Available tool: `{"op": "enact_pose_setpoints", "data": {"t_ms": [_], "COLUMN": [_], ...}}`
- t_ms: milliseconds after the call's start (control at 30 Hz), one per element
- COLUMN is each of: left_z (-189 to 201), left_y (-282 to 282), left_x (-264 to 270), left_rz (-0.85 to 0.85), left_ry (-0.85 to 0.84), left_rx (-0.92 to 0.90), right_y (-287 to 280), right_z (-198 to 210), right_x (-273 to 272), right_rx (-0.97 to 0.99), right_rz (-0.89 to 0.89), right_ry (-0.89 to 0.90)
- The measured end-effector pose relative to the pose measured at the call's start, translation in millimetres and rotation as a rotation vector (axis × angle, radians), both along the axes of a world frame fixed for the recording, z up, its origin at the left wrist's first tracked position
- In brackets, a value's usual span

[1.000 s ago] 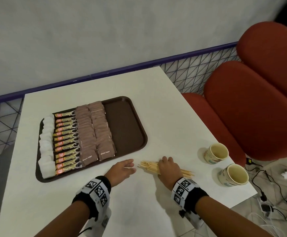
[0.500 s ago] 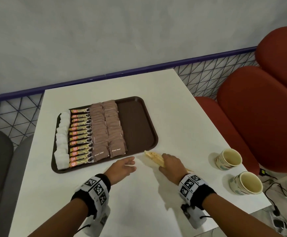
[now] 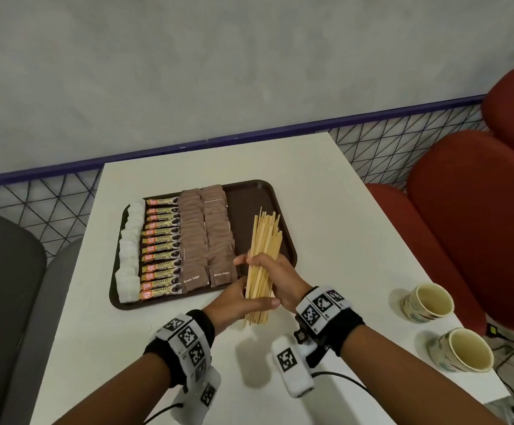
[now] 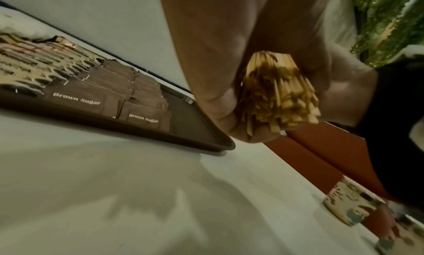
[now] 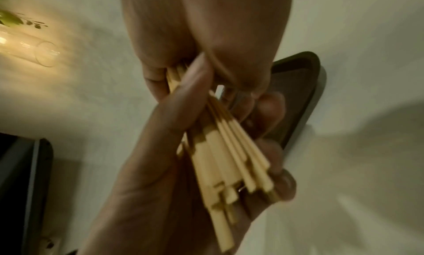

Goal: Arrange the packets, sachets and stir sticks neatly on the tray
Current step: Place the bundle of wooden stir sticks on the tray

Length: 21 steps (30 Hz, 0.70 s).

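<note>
A brown tray (image 3: pixel 258 191) on the white table holds a column of white sachets (image 3: pixel 130 250), a column of coffee stick packets (image 3: pixel 160 250) and two columns of brown sugar sachets (image 3: pixel 206 234). Its right strip is bare. A bundle of wooden stir sticks (image 3: pixel 264 237) is held off the table, its far ends fanned above that bare strip. My right hand (image 3: pixel 275 271) grips the bundle at mid-length. My left hand (image 3: pixel 240 297) holds the near end, thumb across the sticks (image 5: pixel 229 159). The stick ends (image 4: pixel 275 102) are uneven.
Two paper cups (image 3: pixel 428 302) (image 3: pixel 464 351) stand near the table's right front edge. Red padded seats (image 3: pixel 479 225) are to the right and a grey chair (image 3: pixel 4 286) to the left. A wire-mesh rail (image 3: pixel 50 204) runs behind the table.
The sticks lay on the table under my right hand. Both hands have since gathered them, lifted them and turned the bundle lengthwise over the tray's right side.
</note>
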State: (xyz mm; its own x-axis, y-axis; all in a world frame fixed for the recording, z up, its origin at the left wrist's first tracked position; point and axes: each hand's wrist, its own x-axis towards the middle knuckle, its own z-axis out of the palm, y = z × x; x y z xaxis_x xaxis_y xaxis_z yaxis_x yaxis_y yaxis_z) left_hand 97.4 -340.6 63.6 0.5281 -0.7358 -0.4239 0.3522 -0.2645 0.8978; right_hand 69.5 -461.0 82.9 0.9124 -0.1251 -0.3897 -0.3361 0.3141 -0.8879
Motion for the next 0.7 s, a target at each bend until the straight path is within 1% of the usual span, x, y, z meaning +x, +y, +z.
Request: {"op": "enact_pose_setpoints", "data": {"t_ms": [100,200,400,467,633,700], "left_z": [0,-2,0,0,7,10], "left_y": [0,1,-1,-2,-2,-1], "left_x": [0,0,0,2,11,16], "left_rz": [0.029,0.058,0.118,0.144,0.175,0.183], "left_ry": [-0.068,-0.104,-0.044,-0.052,-0.067,-0.028], "left_rx": [0.026,0.064,0.055,0.083,0.098,0.081], "right_y": [2,3,5,5,-3,-8], "right_z": [-1,-3,-8,-11,-9,-7], "right_x": [2,3,4,8,22,33], "right_rx": [0.068,0.095,-0.003,-0.025,-0.078,-0.070], "right_rz": [0.027,0.027,0.089,0.106,0.222,0.206], "right_ry": [0.039,0.057,0.097,0.093,0.034,-0.014]}}
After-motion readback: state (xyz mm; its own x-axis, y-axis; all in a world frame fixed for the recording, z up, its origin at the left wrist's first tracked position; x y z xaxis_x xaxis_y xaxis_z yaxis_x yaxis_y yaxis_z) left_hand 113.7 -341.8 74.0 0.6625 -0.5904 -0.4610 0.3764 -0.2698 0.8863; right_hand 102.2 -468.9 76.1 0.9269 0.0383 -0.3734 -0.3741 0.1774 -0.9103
